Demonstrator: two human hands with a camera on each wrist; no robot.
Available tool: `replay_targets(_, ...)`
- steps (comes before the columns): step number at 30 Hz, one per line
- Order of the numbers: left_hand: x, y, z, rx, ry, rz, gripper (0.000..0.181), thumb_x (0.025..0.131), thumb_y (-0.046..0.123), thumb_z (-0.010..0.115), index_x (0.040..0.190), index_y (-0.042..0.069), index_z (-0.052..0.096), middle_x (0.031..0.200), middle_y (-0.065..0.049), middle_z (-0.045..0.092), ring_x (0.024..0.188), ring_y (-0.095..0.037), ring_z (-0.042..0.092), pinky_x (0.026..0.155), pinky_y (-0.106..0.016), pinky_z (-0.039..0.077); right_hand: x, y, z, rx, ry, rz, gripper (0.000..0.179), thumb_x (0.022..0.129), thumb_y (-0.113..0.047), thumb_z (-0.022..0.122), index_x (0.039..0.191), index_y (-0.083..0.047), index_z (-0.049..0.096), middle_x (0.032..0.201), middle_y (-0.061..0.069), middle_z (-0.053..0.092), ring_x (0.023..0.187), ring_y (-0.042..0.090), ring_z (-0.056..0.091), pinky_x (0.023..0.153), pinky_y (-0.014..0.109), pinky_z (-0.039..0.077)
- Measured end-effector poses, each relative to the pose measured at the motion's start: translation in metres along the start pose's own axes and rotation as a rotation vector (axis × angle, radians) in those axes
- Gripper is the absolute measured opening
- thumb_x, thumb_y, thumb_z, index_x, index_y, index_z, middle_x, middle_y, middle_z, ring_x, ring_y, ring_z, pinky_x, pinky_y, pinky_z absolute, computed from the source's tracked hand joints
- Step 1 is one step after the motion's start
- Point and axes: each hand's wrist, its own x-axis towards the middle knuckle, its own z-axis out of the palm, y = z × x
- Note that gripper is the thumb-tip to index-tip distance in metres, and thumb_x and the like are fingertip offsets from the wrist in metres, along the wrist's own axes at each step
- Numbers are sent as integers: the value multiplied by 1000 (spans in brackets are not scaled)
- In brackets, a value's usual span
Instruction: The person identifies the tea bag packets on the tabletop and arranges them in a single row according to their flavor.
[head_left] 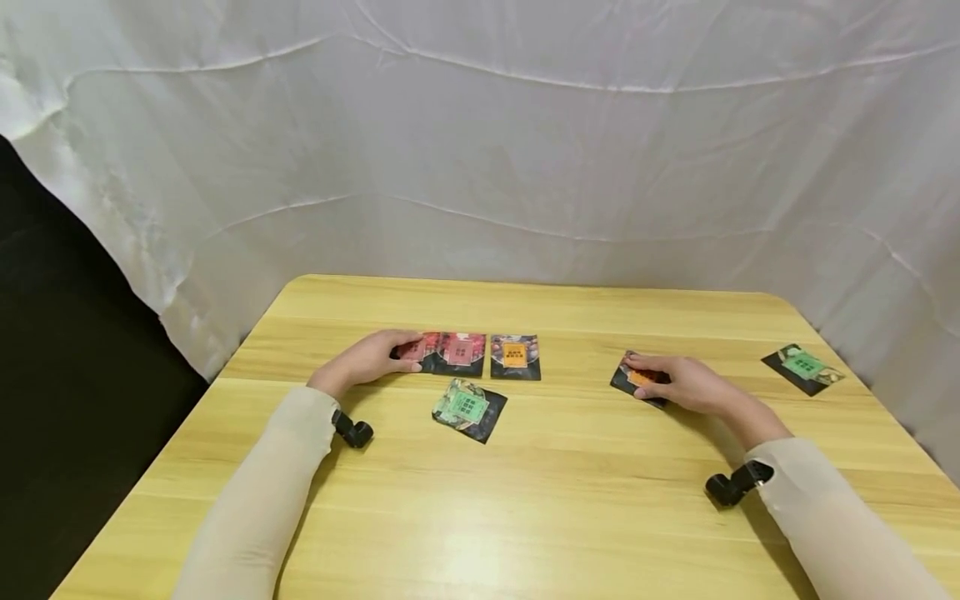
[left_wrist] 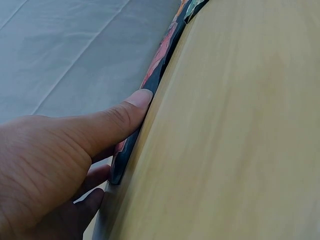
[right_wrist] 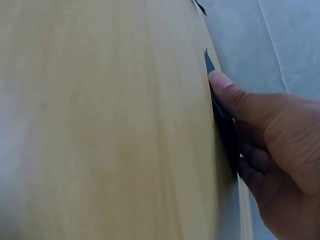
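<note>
Orange-labelled packet (head_left: 639,378) | right hand (head_left: 688,385) pinching | leftmost pink-labelled packet (head_left: 416,351) | left hand (head_left: 369,360) gripping

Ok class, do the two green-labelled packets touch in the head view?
No, one green-labelled packet lies left of the right hand, the other right of it.

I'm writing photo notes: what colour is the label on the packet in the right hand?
The label is orange; it shows best in the head view.
</note>
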Motion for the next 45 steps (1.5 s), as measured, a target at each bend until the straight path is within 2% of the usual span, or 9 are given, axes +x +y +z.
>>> replay_targets(6, -1, 0, 1, 3, 1, -4, 70, 93, 40, 67, 149, 5, 42, 149, -16, 42, 139, -35, 35, 114, -49, 27, 8, -2, 4, 3, -13, 9, 67, 90, -46, 67, 146, -15, 49, 149, 11, 44, 131, 45, 42, 100, 60, 40)
replay_targets(14, 0, -2, 3, -7, 8, -5, 70, 93, 40, 67, 149, 6, 42, 150, -16, 42, 139, -35, 34, 115, -50, 26, 21, -5, 5, -40, -4, 17, 67, 88, -52, 67, 144, -18, 53, 143, 21, 49, 125, 48, 47, 97, 61, 42)
replay_targets(18, -1, -3, 3, -20, 9, -9, 70, 93, 40, 67, 149, 6, 41, 150, -16, 42, 139, -35, 34, 115, -50, 27, 29, -9, 7, -43, -1, -2, 65, 87, -51, 68, 143, -19, 55, 142, 20, 50, 124, 47, 48, 98, 60, 42)
replay_targets(25, -1, -2, 3, -12, 12, -8, 70, 93, 40, 67, 149, 6, 42, 149, -16, 42, 139, -35, 34, 114, -49, 27, 39, -16, 10, -32, 52, -2, 56, 89, -51, 67, 136, -21, 62, 139, 15, 54, 124, 43, 50, 99, 59, 41)
replay_targets(33, -2, 0, 3, -7, 20, -8, 70, 93, 38, 68, 148, 4, 42, 149, -17, 42, 139, -36, 34, 115, -50, 27, 53, -23, 17, -41, 79, -3, 50, 89, -46, 69, 133, -21, 65, 130, 21, 59, 114, 37, 57, 94, 53, 45)
replay_targets(45, -1, 0, 3, 5, 17, -19, 71, 93, 42, 66, 149, 7, 42, 150, -16, 41, 139, -35, 34, 114, -50, 27, 68, -34, 21, -24, 26, -71, 46, 91, -36, 70, 133, -19, 64, 138, 15, 55, 127, 38, 49, 103, 56, 39)
